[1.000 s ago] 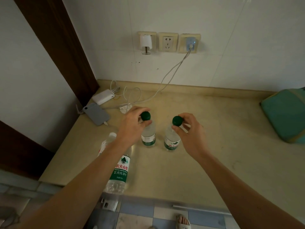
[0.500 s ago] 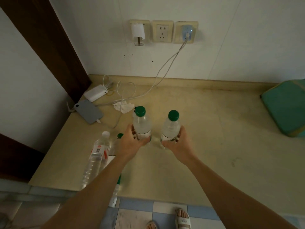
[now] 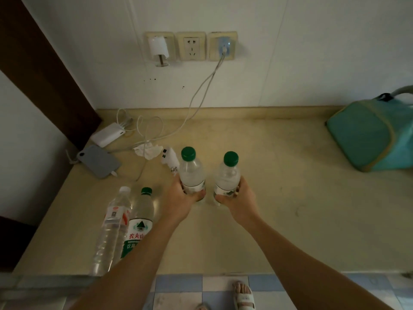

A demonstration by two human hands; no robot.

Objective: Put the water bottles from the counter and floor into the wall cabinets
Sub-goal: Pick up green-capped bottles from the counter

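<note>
On the beige counter (image 3: pixel 279 198), our left hand (image 3: pixel 181 200) and right hand (image 3: pixel 240 201) each clamp a small bottle low; lifting could tip them onto the cables (image 3: pixel 154 133) at eleven o'clock.

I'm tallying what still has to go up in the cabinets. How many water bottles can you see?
4. One small bottle in the left hand, another small bottle in the right hand, and a white-capped bottle beside a green-capped bottle at the counter's front left. Floor bottles may be out of view.
</note>
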